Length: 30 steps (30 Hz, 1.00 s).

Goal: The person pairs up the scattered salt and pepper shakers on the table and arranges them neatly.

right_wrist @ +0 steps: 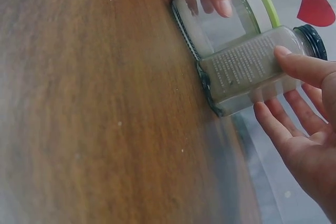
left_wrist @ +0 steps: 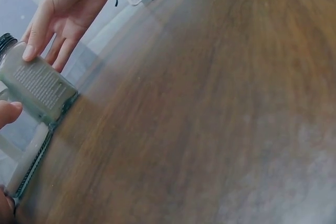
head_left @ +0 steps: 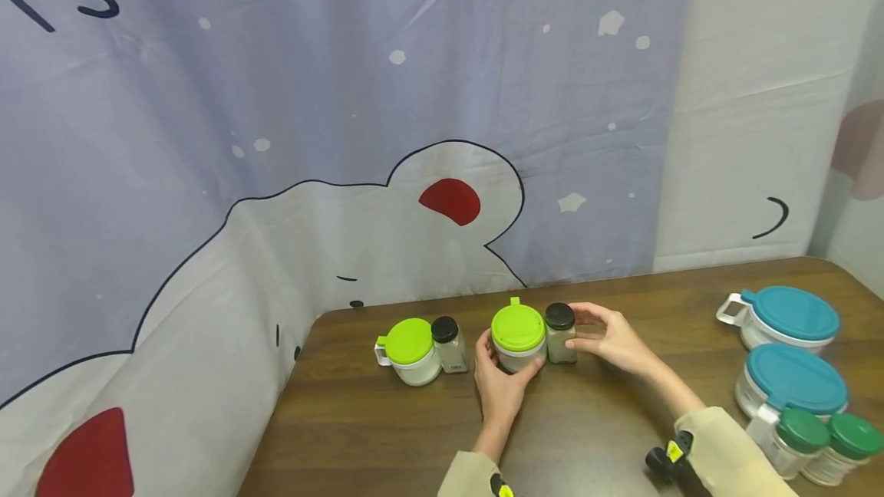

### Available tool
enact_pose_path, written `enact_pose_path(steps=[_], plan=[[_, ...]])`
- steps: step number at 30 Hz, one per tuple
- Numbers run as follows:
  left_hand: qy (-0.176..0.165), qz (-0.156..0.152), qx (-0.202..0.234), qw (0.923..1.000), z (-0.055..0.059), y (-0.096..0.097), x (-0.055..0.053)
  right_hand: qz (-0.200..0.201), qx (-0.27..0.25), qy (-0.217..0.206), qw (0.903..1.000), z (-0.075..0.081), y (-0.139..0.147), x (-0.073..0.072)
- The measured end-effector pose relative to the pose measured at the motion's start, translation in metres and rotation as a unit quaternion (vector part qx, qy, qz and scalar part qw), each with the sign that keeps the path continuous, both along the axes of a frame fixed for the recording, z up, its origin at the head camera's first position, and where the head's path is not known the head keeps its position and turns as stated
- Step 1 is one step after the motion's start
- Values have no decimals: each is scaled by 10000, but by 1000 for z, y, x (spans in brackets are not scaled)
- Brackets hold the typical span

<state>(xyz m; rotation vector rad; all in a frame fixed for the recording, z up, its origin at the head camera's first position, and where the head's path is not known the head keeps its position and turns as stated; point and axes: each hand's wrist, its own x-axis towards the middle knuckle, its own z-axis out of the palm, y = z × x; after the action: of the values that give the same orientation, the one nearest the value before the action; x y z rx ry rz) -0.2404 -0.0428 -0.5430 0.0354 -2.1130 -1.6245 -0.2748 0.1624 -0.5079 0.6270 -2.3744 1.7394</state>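
Observation:
My left hand (head_left: pixel 500 391) grips a clear-and-white seasoning jar with a lime-green lid (head_left: pixel 518 328), thumb at its near side and fingers along its left. Right beside it stands a square glass spice bottle with a black cap (head_left: pixel 560 340), upright on the table. The thumb and fingertips of my right hand (head_left: pixel 616 340) pinch this bottle from its right side. In the right wrist view, the bottle's printed face (right_wrist: pixel 239 69) shows, with its base at the tabletop. A second lime-lidded jar (head_left: pixel 412 351) and black-capped bottle (head_left: pixel 450 345) stand together to the left.
At the right of the wooden table (head_left: pixel 359 436) stand two wide jars with blue lids, one (head_left: pixel 791 317) behind the other (head_left: pixel 794 380). Two small green-capped bottles (head_left: pixel 797 443) stand in front of them. A printed cloth (head_left: pixel 580 136) hangs behind the table's back edge.

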Motion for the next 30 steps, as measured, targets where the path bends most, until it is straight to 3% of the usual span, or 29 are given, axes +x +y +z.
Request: enact_pose_path(steps=[11,20,30], plan=[[-72,-37,-120,9999,2,0,3,75,-46,-17,10000,2,-1,3],[-379,149,-261,9988,6,-1,11,-222,62,254,9994,4,-2,8],[-524,85,-229,9983,7,-1,23,-579,355,151,9976,13,2,18]])
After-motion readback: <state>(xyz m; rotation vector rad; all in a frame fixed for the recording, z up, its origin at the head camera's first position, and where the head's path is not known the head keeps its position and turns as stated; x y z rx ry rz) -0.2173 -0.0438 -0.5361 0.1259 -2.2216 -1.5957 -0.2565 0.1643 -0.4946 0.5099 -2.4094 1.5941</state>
